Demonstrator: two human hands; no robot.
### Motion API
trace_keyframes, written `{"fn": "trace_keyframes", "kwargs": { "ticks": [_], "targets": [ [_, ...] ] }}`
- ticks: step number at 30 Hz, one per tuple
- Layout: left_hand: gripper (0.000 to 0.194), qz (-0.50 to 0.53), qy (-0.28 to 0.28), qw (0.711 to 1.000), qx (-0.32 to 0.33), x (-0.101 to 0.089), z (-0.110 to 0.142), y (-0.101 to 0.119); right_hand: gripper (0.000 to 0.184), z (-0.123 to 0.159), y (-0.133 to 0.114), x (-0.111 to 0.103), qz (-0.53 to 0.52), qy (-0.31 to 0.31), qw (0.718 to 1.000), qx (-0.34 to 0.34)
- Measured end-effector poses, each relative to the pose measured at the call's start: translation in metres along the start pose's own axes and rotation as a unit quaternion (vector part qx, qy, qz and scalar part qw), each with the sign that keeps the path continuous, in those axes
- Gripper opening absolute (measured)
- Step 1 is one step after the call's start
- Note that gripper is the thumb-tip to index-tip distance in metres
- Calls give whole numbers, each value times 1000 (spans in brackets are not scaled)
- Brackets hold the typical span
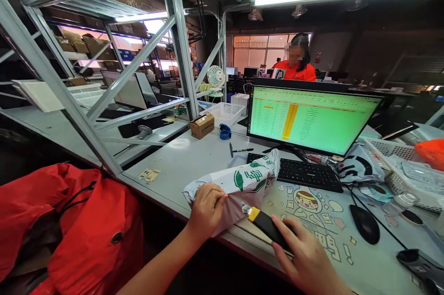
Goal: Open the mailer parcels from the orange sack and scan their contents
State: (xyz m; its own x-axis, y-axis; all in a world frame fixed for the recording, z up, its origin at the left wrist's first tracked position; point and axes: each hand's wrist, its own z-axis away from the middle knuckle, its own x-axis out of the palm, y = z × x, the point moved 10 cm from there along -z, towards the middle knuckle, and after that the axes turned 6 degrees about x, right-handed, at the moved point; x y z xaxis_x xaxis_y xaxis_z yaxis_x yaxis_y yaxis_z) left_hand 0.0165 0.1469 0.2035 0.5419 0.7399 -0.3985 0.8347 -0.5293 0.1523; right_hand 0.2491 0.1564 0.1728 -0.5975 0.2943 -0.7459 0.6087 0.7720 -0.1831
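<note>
A white plastic mailing bag [248,177] with green print lies at the desk's front edge, its far end over the keyboard's left side. My left hand [207,209] is closed on the bag's near left end. In my right hand [301,248] is a black and yellow utility knife [268,226], gripped by its handle. The knife's tip points at the bag's near side, and I cannot tell whether the blade has gone into the plastic.
Behind the bag stand a monitor [308,119] and a black keyboard [308,174]. A small brown box [202,125], a blue tape roll [225,132] and pens sit farther back. On the right are a mouse [365,224] and a white basket [395,151]. Beyond, a person in orange [305,73].
</note>
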Motion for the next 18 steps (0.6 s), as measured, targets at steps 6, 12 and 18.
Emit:
{"fn": "trace_keyframes", "kwargs": {
  "ticks": [6,12,18],
  "targets": [
    [14,6,3,1000,-29,-5,10,-1,44,-17,-5,22,20,1,1000,-15],
    [14,45,-27,999,10,3,13,14,40,-20,-4,13,27,30,998,-52],
    [20,72,-45,994,63,2,25,33,41,-14,15,1,44,13,996,-78]
  ]
}}
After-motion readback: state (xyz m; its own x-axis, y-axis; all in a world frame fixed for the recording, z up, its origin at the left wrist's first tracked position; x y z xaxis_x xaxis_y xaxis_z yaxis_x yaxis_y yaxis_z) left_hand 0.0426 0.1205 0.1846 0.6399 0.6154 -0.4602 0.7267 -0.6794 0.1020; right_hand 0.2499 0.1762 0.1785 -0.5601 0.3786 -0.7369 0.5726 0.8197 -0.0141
